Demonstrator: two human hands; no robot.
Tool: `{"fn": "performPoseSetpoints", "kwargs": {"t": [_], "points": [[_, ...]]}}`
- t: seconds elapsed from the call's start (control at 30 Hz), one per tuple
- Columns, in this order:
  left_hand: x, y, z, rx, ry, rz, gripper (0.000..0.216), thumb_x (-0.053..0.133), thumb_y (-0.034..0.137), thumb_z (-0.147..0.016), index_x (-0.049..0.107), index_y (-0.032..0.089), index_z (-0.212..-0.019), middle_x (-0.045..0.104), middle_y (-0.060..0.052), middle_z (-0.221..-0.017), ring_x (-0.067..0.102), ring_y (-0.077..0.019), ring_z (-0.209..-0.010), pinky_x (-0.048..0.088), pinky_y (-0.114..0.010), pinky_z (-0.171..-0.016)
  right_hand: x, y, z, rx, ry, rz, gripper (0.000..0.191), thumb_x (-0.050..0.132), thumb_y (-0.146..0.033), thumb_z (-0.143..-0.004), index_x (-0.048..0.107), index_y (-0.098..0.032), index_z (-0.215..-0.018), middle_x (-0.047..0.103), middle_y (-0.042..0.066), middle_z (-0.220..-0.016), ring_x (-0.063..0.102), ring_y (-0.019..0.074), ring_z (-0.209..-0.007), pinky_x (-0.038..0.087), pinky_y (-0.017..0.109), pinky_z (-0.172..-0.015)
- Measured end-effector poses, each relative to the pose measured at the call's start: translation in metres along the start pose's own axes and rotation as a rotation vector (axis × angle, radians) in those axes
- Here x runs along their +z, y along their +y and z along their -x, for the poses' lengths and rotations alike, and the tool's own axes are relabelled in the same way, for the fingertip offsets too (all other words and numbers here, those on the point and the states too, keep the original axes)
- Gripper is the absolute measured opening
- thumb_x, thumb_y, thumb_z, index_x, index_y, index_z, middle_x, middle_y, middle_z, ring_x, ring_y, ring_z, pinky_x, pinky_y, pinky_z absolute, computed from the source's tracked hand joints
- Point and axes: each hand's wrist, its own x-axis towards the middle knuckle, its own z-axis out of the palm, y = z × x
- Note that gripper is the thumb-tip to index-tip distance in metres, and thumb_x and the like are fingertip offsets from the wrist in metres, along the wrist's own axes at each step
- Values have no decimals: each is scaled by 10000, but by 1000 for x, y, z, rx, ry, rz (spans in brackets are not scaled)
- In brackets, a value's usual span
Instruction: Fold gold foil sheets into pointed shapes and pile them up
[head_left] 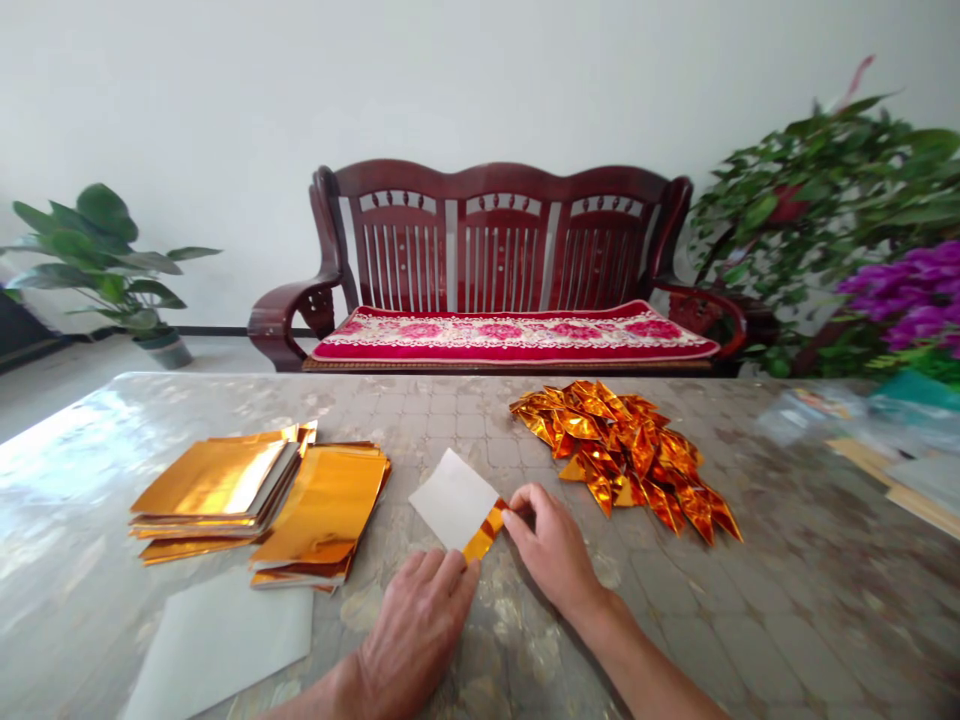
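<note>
A sheet of gold foil paper (452, 500) lies on the table between my hands, its pale back facing up. Along its near right edge a strip is folded over, showing shiny gold. My left hand (429, 625) has its fingers pressed together on the near corner of that fold. At the fold's right end, my right hand (551, 548) pinches the paper between thumb and forefinger. Right of my hands is a heap of folded gold paper pieces (630, 440). On the left stand two stacks of gold foil sheets, a farther one (210, 480) and a nearer one (322, 505).
A pale sheet (225, 640) lies at the table's near left. Clear plastic bags (817, 410) and papers sit at the right edge beside purple flowers (911, 290). Past the patterned table (705, 600) stands a wooden bench (502, 190); a potted plant (161, 345) is at left.
</note>
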Motion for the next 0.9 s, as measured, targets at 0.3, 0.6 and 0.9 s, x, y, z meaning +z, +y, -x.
{"fn": "performPoseSetpoints", "kwargs": {"t": [0.3, 0.6, 0.9], "points": [[12, -16, 17, 104, 552, 201, 506, 510, 143, -948, 428, 332, -1410, 584, -94, -1343, 623, -217, -1142, 506, -351, -970, -24, -20, 15, -730, 311, 64, 161, 584, -112, -866, 632, -260, -909, 723, 14, -854, 641, 179, -870, 458, 338, -810], [-4, -22, -13, -56, 648, 661, 155, 536, 148, -947, 679, 208, -946, 726, -47, -931, 689, -151, -865, 558, -259, -800, -13, -27, 19, -718, 113, 72, 159, 573, -152, -901, 621, -225, -1034, 699, 33, -931, 598, 194, -919, 455, 349, -843], [12, -34, -17, -240, 453, 849, 100, 585, 163, -897, 669, 199, -854, 728, -41, -977, 685, -172, -921, 551, -301, -830, -16, -5, 8, -548, -25, 260, 152, 555, -205, -966, 655, -205, -851, 657, 27, -820, 532, 202, -844, 373, 345, -766]]}}
